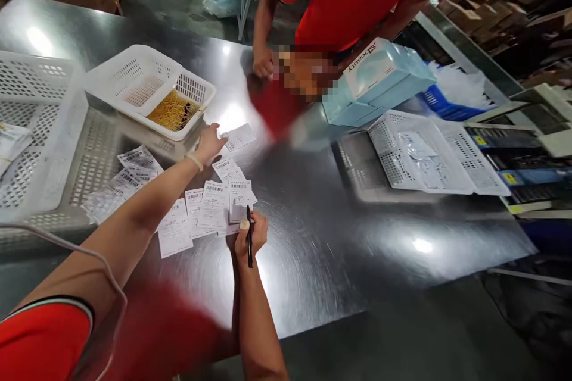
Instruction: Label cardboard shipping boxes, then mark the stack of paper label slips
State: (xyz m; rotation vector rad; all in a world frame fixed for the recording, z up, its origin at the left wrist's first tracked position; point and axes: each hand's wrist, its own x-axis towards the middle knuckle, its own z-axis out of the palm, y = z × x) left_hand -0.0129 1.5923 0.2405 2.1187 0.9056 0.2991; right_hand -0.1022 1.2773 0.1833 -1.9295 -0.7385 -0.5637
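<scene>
My left hand [211,143] reaches beside the white divided basket, with its fingers apart at the edge of a loose printed slip [240,137]. My right hand [251,238] is closed around a black pen [249,245], which points up at the lower edge of a printed slip [240,195]. Several more slips [213,205] overlap in a row on the metal table [308,238], left of my right hand. Under and beside my left forearm lies another pile of slips with barcodes [117,190]. Yellow rubber bands [172,112] fill one compartment of the divided basket [147,80].
Across the table stands a person in a red shirt [344,0], one hand near the far edge. Light blue boxes [379,80] and white baskets [402,161] are on the right. A large white basket [67,131] is at left. A cable [89,250] crosses the lower left.
</scene>
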